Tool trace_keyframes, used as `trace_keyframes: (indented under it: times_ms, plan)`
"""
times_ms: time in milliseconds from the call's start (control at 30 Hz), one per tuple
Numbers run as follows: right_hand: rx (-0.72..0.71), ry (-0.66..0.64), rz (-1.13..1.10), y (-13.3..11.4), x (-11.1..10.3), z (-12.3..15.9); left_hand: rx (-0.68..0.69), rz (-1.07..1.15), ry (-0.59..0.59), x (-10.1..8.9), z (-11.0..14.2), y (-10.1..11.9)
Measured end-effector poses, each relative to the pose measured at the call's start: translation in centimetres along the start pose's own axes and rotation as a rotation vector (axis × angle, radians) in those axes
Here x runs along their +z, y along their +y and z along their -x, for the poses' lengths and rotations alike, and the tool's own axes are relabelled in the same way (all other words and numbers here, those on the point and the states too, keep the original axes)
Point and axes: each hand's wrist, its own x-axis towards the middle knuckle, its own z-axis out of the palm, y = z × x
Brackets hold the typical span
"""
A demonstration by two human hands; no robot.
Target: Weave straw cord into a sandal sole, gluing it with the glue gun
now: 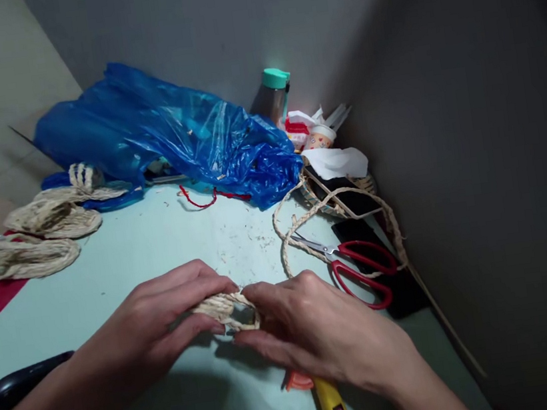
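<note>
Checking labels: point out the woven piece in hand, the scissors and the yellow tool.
Woven piece (pixel 215 307): head view, on its pale strands.
Scissors (pixel 330 249): head view, on the pivot.
Yellow tool (pixel 329 403): head view, on the yellow body.

Head-worn view, looking forward and down

Along your worktop's (pixel 157 237) far edge lies a blue bag (pixel 163 135), with a bottle (pixel 270 100) and cup (pixel 320 137) near the far-right corner.
</note>
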Motion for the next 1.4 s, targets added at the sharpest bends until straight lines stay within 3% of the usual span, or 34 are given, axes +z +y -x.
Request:
trace_keyframes:
  times_ms: [100, 233, 300, 467, 600, 733, 833, 933, 1133, 1400]
  plan:
    - [-0.022, 0.08, -0.013, 0.1, -0.2, 0.1, -0.113, -0.026, 0.021, 0.1, 0.0, -0.2]
    - [-0.079, 0.47, -0.078, 0.3, -0.4, 0.5, -0.166, -0.088, 0.125, 0.0, 0.0, 0.1]
    - [-0.049, 0.532, -0.147, 0.3, -0.4, 0.5, -0.161, -0.108, 0.177, 0.0, 0.1, 0.3]
    - [0.027, 0.335, -0.349, -0.3, 0.1, -0.2, -0.116, -0.143, 0.239, 0.4, 0.1, 0.6]
    - [0.118, 0.25, -0.54, -0.3, 0.5, -0.5, -0.052, -0.144, 0.239, 0.6, 0.1, 0.5]
    - [0.218, 0.147, -0.902, 0.2, 0.8, -0.5, -0.048, -0.172, 0.217, 0.3, 0.2, 0.8]
    - [0.207, 0.072, -1.175, 0.3, 0.8, -0.7, -0.021, -0.105, 0.217, 0.0, 0.2, 0.9]
    - [0.177, 0.048, -1.291, 0.2, 0.8, -1.0, -0.02, -0.028, 0.229, 0.0, 0.2, 0.9]
    - [0.195, 0.291, -1.054, -0.1, 1.1, -0.9, -0.101, -0.083, 0.248, 0.4, -0.1, 0.5]
    - [0.018, 0.348, -0.452, -0.5, 1.3, -0.2, -0.103, -0.087, 0.173, 0.3, -0.4, 0.4]
